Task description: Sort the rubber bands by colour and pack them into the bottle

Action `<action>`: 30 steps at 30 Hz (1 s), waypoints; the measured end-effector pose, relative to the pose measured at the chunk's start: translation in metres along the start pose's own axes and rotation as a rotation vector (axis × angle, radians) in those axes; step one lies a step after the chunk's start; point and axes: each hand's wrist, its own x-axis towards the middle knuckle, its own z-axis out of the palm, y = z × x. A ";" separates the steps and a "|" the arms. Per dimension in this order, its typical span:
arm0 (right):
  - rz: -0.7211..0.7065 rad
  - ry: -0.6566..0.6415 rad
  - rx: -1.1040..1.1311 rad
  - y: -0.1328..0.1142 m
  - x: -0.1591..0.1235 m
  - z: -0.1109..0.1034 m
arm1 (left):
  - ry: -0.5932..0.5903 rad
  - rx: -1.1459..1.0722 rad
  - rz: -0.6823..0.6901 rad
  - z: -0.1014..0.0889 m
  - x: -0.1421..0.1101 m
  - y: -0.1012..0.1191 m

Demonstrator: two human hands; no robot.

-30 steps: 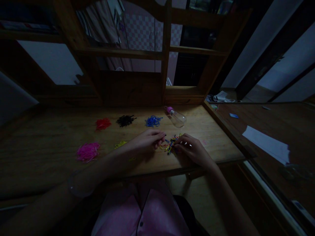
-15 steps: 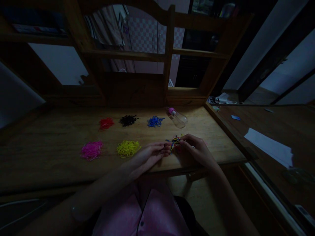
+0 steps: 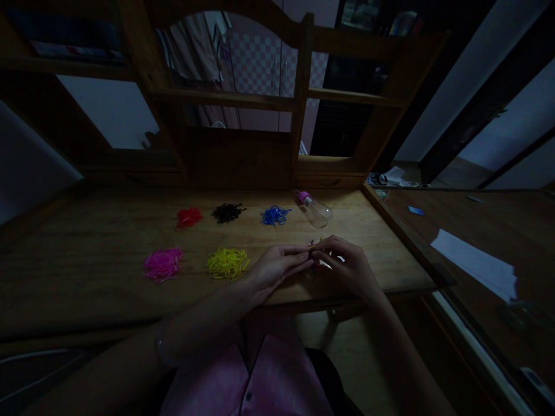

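The pink pile [image 3: 163, 264] is lying nearest the left end of the desk [image 3: 108, 248]; the red [image 3: 189, 218], black [image 3: 228, 212] and blue [image 3: 275, 215] piles are running along behind; the yellow pile [image 3: 228, 263] is sitting beside the left hand [image 3: 277, 267], whose fingers are stretching to meet the right hand's [image 3: 347, 263] bent ones over the mixed pile [image 3: 313, 244]; what either is gripping, I cannot tell.

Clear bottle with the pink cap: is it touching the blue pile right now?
Apart. The head view shows a strip of bare tabletop between the blue pile and the bottle.
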 end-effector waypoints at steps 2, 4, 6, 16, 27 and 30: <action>0.003 0.006 0.028 0.003 -0.001 -0.001 | 0.014 0.068 -0.001 -0.002 0.002 0.001; 0.011 0.016 0.043 0.006 -0.002 -0.002 | 0.029 0.122 -0.010 -0.004 0.001 0.003; 0.021 0.029 0.042 0.010 -0.003 -0.002 | 0.041 0.150 -0.011 -0.004 -0.001 0.006; 0.029 0.088 0.023 0.011 -0.005 0.000 | 0.099 -0.152 0.046 -0.004 -0.005 0.014; -0.141 0.032 -0.006 -0.020 0.001 0.011 | -0.057 -0.373 -0.121 -0.001 -0.004 0.010; -0.089 0.156 -0.030 -0.017 0.000 0.005 | -0.049 -0.340 -0.118 -0.002 -0.015 0.015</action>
